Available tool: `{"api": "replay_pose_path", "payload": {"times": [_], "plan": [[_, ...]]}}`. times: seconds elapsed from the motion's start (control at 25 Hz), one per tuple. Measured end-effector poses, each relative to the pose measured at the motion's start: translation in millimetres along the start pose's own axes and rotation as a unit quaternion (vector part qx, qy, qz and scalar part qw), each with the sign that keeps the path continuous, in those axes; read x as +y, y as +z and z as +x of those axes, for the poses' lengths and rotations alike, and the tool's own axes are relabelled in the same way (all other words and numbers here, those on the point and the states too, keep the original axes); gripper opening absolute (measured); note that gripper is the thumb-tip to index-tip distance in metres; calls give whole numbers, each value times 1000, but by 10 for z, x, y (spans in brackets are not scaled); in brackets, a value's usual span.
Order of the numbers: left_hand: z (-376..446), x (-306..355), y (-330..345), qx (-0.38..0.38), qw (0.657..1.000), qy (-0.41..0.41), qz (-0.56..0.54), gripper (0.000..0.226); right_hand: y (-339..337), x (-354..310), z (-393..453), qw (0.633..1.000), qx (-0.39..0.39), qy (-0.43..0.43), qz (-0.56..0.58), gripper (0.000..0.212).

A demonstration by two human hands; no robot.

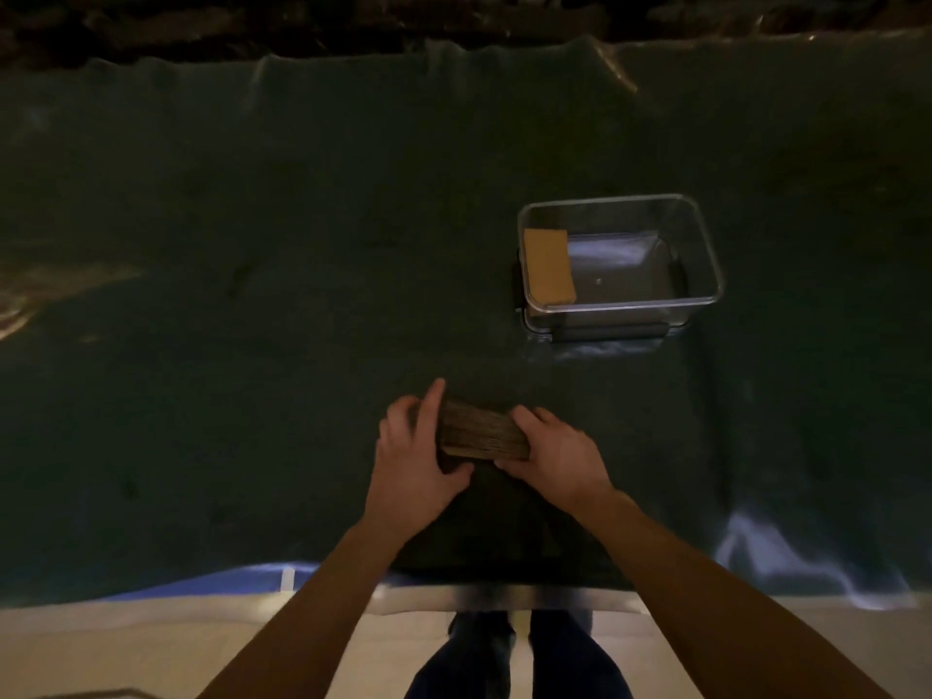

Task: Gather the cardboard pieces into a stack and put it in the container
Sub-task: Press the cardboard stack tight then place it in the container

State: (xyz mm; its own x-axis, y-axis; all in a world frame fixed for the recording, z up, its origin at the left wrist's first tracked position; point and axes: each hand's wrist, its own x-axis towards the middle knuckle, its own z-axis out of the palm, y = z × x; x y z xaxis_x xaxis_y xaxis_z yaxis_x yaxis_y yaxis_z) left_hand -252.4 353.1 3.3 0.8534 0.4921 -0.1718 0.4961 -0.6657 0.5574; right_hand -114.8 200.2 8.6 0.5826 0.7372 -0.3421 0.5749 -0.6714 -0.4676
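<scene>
A stack of brown cardboard pieces [481,432] stands on its edge on the dark table cover, near the front middle. My left hand [414,459] clasps its left end, index finger raised over the top. My right hand [555,454] clasps the right end. A clear plastic container [701,254] sits farther back and to the right, apart from the hands. Inside it, one tan cardboard piece [548,267] leans against the left wall.
A dark green cloth [252,295] covers the whole table, with wrinkles along the far edge and at the right front. The table's front edge [504,592] runs just below my forearms, with pale floor and my legs beyond it.
</scene>
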Motion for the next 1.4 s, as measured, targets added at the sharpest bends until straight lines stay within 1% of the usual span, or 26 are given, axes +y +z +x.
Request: {"api": "replay_pose_path", "payload": {"times": [0.04, 0.12, 0.2, 0.24, 0.32, 0.4, 0.48, 0.52, 0.56, 0.6, 0.68, 0.8, 0.88, 0.92, 0.96, 1.0, 1.04, 1.08, 1.12, 1.16, 1.2, 1.24, 1.28, 1.32, 1.4], "plan": [[76, -20, -101, -29, 997, -24, -72, 102, -92, -11, -31, 1000, 1, 6, 19, 49], [225, 17, -289, -113, 975, -27, -190, 85, -314, -18, -112, 998, -15, 6, 59, 50], [309, 124, -439, -174, 934, -12, -311, 61, -569, -54, -213, 991, -38, 8, 125, 48], [325, 223, -512, -183, 912, -14, -368, 53, -703, -86, -276, 982, -45, 20, 181, 47], [341, 466, -594, -164, 875, -36, -454, 47, -924, -163, -359, 954, -47, 51, 292, 49], [376, 739, -590, -135, 837, -76, -525, 52, -1104, -228, -398, 922, -38, 77, 377, 52], [433, 1079, -554, -119, 797, -91, -586, 54, -1286, -240, -409, 886, -18, 98, 453, 52], [480, 1273, -551, -111, 784, -94, -604, 50, -1390, -218, -404, 865, -7, 106, 490, 50], [528, 1429, -547, -104, 778, -99, -611, 42, -1469, -202, -393, 845, 0, 112, 524, 49], [590, 1584, -559, -99, 778, -106, -611, 33, -1565, -175, -382, 826, 7, 119, 551, 50], [730, 1891, -599, -98, 784, -127, -600, 26, -1748, -70, -350, 807, 17, 133, 575, 52], [961, 2341, -576, -92, 805, -142, -568, 24, -2039, 201, -299, 800, 24, 137, 584, 52], [1103, 2617, -508, -78, 814, -151, -556, 23, -2236, 428, -256, 811, 18, 133, 570, 53], [1177, 2753, -452, -70, 821, -156, -545, 26, -2353, 562, -249, 827, 9, 133, 546, 56], [1256, 2856, -397, -66, 828, -158, -534, 35, -2456, 693, -239, 844, -8, 127, 522, 60], [1336, 2967, -351, -67, 834, -161, -523, 49, -2564, 838, -216, 855, -29, 120, 504, 63], [1418, 3057, -288, -69, 838, -168, -515, 61, -2663, 997, -176, 859, -47, 113, 498, 67], [1487, 3114, -239, -72, 844, -178, -501, 68, -2746, 1126, -128, 851, -52, 114, 510, 69], [1547, 3193, -182, -76, 847, -187, -491, 67, -2819, 1260, -71, 837, -48, 116, 532, 71], [1570, 3279, -136, -81, 845, -194, -491, 58, -2870, 1366, -10, 824, -38, 117, 552, 71], [1597, 3362, -81, -81, 840, -197, -500, 46, -2917, 1445, 64, 818, -32, 117, 562, 69], [1630, 3443, -21, -81, 837, -197, -505, 33, -2946, 1524, 138, 819, -32, 121, 560, 68], [1661, 3507, 24, -79, 837, -199, -504, 24, -2959, 1571, 194, 824, -33, 129, 550, 68], [1693, 3546, 58, -73, 839, -205, -498, 21, -2957, 1595, 234, 832, -29, 131, 538, 66], [1762, 3571, 125, -62, 842, -217, -491, 30, -2930, 1639, 305, 839, -13, 123, 530, 60]]}}
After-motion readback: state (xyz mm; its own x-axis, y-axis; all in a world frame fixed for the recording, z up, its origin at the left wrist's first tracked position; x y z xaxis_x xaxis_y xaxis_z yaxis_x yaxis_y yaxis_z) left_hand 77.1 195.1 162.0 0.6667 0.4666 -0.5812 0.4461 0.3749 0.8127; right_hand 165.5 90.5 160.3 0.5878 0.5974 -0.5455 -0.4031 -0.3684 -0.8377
